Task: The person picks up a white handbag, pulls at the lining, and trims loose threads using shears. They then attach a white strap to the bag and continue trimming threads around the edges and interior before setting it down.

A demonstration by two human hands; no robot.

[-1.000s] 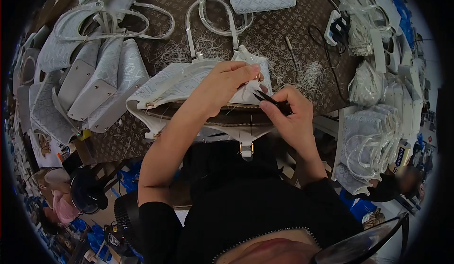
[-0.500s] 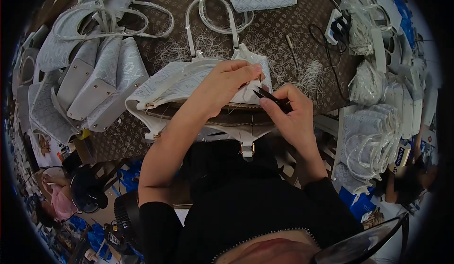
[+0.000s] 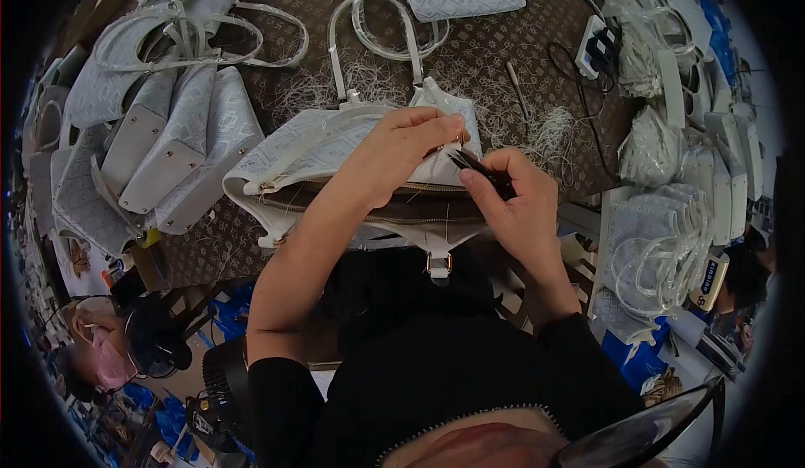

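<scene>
A white patterned handbag (image 3: 293, 145) lies at the table's near edge, its zipped top toward me. My left hand (image 3: 411, 145) reaches across it and pinches the bag's right end beside a small gold-coloured metal fitting. The fingertips partly hide that spot. Black thread snips (image 3: 482, 173) are gripped in my right hand (image 3: 520, 204), thumb on the near side. Their pointed blades touch or nearly touch the white material just below my left fingertips. Loose threads hang over the bag's zipper (image 3: 419, 219), and a strap with a gold buckle (image 3: 438, 263) dangles toward me.
Finished-looking white bags (image 3: 180, 149) are piled at left; more stacked bags (image 3: 654, 233) stand at right. Cut thread scraps (image 3: 553, 132) litter the brown patterned table (image 3: 486, 65). A thin pointed tool (image 3: 518, 91) and a white power strip (image 3: 591, 47) lie farther back. A person (image 3: 109, 351) sits at lower left.
The snips and my right hand have shifted very slightly, with the blades at a somewhat different angle. My left hand keeps its place. A person at the far right has moved.
</scene>
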